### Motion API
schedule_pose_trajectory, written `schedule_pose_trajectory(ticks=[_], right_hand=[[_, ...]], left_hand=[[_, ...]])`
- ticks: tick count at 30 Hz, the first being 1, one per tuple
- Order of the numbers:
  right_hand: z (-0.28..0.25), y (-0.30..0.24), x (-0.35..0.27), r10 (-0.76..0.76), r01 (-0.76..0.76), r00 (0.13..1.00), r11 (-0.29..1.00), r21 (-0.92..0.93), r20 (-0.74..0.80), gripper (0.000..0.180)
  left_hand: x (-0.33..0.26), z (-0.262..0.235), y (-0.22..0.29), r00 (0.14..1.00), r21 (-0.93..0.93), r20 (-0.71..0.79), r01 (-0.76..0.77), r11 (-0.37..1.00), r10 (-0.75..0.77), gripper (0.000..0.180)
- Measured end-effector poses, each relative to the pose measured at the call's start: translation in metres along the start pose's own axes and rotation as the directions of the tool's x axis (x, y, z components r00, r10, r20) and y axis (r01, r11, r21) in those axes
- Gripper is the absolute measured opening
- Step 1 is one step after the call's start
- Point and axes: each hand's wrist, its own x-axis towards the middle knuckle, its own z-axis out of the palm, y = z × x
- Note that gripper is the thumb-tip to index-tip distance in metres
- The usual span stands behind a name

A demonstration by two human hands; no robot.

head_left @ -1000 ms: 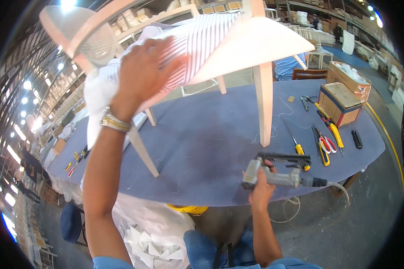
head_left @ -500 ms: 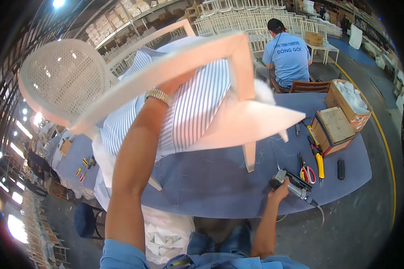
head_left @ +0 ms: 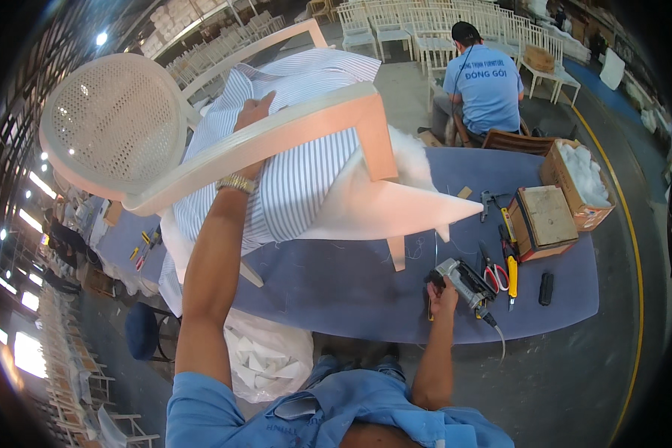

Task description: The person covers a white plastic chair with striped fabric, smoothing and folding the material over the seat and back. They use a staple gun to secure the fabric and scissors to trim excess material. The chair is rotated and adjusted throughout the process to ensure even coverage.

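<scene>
One blue-covered table (head_left: pixel 321 299) bears one pale wooden armchair (head_left: pixel 306 119), long axis left to right, round cane back (head_left: pixel 116 123) leftward. One blue-and-white striped cloth (head_left: pixel 299 175) drapes its seat. One grey metal staple gun (head_left: pixel 464 282) slants down-right, gripped by the right hand (head_left: pixel 444 299); the left hand (head_left: pixel 252 112) touches the cloth, pinch unclear.

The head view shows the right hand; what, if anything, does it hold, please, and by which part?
The right hand holds a grey metal staple gun near the end opposite its pale hose.

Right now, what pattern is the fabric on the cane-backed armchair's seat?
White fabric with blue-grey stripes; best in head view.
</scene>
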Motion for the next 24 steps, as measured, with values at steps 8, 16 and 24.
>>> schedule_pose_trajectory(ticks=[8, 16, 24], right_hand=[[0.000, 0.001, -0.026, -0.478, 0.554, 0.799, 0.353, -0.754, 0.364, 0.022], [0.162, -0.129, -0.237, -0.803, 0.993, 0.066, -0.008, -0.121, 0.592, 0.024], [0.240, -0.092, -0.261, -0.669, 0.968, 0.025, -0.170, -0.186, 0.743, 0.026]], left_hand=[[-0.038, -0.023, 0.080, 0.942, -0.150, 0.149, -0.279, 0.949, 0.300, 0.045], [-0.074, -0.038, 0.133, 0.917, -0.237, -0.061, -0.396, 0.887, 0.393, 0.038], [-0.068, -0.014, 0.120, 1.000, -0.704, 0.011, -0.010, 0.711, 0.025, 0.009]])
